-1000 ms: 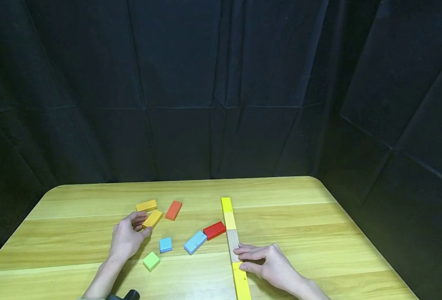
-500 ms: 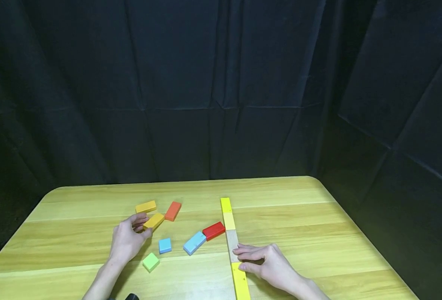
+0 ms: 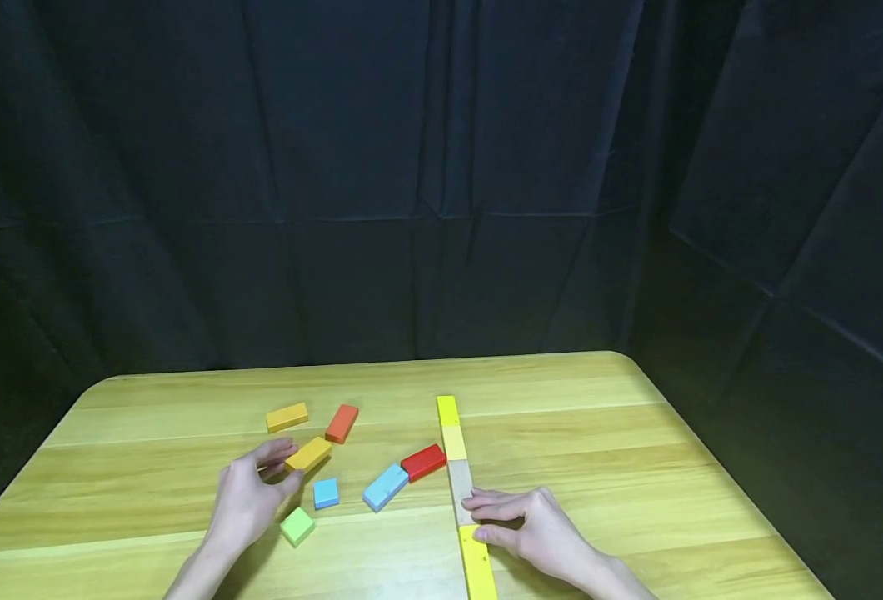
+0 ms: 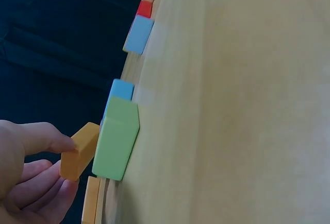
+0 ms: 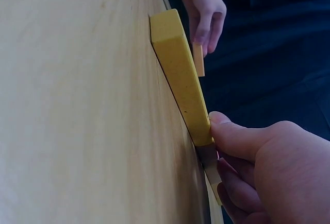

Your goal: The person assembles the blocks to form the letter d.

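Observation:
My left hand (image 3: 246, 496) pinches an orange block (image 3: 310, 454) between thumb and fingers. In the left wrist view the orange block (image 4: 80, 152) is tilted, beyond a green block (image 4: 117, 139); the head view has a shadow under it. My right hand (image 3: 535, 533) rests on a straight row of blocks, thumb at the end of the near yellow block (image 3: 477, 562) and fingers on the greyish block (image 3: 460, 483). Farther along that row lie a pale yellow block (image 3: 453, 442) and a bright yellow one (image 3: 448, 410). The right wrist view looks along the row past my right hand (image 5: 268, 167).
Left of the row, a red block (image 3: 423, 462) touches a light blue block (image 3: 386, 487). A small blue block (image 3: 326, 492) and a green block (image 3: 296, 526) lie nearer me. Another orange block (image 3: 287, 417) and an orange-red one (image 3: 341, 423) are farther back. Dark curtains (image 3: 336, 183) surround the table.
My left hand has raised the orange block off the table and drawn it slightly toward me, away from the other orange block. My right hand stays in place; the view shifts slightly.

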### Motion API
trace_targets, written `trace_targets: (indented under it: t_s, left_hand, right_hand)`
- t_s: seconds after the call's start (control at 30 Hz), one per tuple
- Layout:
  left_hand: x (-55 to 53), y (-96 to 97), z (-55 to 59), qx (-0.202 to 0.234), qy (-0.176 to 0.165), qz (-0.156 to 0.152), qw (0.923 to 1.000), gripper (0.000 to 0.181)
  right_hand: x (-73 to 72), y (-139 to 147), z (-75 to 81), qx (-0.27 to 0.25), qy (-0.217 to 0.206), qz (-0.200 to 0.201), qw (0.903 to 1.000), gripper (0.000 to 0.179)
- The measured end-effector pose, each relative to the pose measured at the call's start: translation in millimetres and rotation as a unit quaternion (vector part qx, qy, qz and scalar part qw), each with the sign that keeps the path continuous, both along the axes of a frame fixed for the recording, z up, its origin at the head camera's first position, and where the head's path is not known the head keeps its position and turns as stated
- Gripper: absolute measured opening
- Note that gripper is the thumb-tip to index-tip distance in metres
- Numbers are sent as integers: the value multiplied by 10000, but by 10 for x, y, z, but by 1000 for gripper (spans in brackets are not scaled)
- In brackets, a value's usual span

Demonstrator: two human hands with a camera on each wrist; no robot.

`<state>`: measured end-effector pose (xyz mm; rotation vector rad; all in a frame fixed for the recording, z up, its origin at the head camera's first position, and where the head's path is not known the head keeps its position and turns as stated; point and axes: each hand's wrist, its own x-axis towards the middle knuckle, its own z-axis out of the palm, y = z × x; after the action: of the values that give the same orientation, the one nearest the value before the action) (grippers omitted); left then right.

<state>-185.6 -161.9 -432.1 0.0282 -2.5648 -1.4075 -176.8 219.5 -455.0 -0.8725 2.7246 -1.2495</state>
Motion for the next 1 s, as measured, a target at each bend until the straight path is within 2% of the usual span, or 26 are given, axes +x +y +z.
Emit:
trace_targets:
  t_s: [0.13, 0.33, 0.63, 0.83, 1.0]
  left_hand:
    - [82, 32, 27, 99, -5, -65, 9999, 45]
    - [183, 117, 69, 514, -147, -160, 9984, 43]
    - [335, 247, 50, 1077, -352, -342, 9930, 43]
    - [412, 317, 46, 1025, -612, -497, 9916, 41]
    - [434, 367, 55, 941, -656, -608, 9915, 41]
  right_hand:
    - [-3, 4, -2, -5, -34, 19, 10000, 33]
    - [3, -2, 10, 14, -115, 12, 9999, 32]
    - [9, -15, 27, 9, -98, 22, 9999, 31]
    - [10, -14, 29, 5, -67, 22, 10000, 31]
    - [12, -5, 23, 12, -34, 3, 10000, 30]
